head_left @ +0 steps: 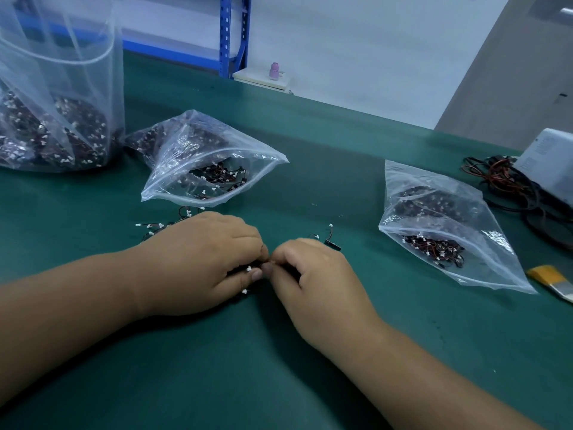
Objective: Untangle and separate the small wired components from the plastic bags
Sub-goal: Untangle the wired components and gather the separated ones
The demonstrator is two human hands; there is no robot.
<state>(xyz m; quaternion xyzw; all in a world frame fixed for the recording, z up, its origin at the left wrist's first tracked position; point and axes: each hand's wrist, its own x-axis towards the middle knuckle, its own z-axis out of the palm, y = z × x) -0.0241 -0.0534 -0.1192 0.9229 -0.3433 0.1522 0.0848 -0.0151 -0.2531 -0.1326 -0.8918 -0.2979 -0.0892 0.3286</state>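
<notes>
My left hand (204, 259) rests on the green mat and holds a tangle of small black-and-red wired components (248, 270) with white plugs. My right hand (310, 268) meets it fingertip to fingertip and pinches the same tangle. More loose components (161, 226) lie just behind my left hand. A single black component (330, 240) with a white plug lies behind my right hand. An open clear bag (214, 169) of components lies beyond my left hand, its mouth towards me. A second clear bag (440, 231) lies to the right.
A large clear bag (55, 97) full of components stands at the far left. At the right edge a white device (548, 162) sits beside coiled black and red cables (508, 187). A yellow-handled tool (552, 279) lies near the right bag. Blue shelving (234, 35) stands behind the table.
</notes>
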